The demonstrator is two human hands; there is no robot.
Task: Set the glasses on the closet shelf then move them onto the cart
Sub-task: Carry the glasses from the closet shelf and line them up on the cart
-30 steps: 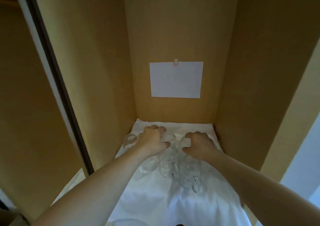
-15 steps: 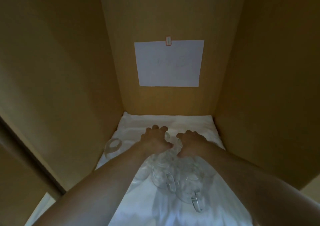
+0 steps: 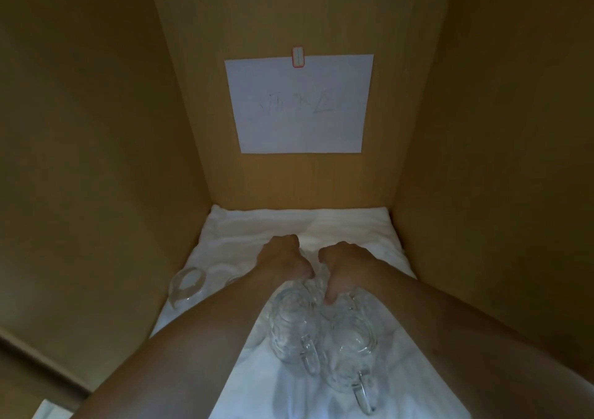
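My left hand (image 3: 283,258) and right hand (image 3: 345,264) are both curled around glasses (image 3: 313,280) at frame centre, on the white cloth (image 3: 289,222). Two mugs (image 3: 294,332) stand just below; another glass (image 3: 188,286) lies at left.

left hand (image 3: 283,258): fingers curled, knuckles up | right hand (image 3: 345,262): fingers curled | both forearms extended forward, hands near together

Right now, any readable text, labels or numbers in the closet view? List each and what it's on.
White paper sheet on the closet back wall: faint handwritten marks across its middle, too pale and blurred to read.
Small red-edged tag at the sheet's top edge: no text legible.
Glass mugs and white cloth: no print visible.
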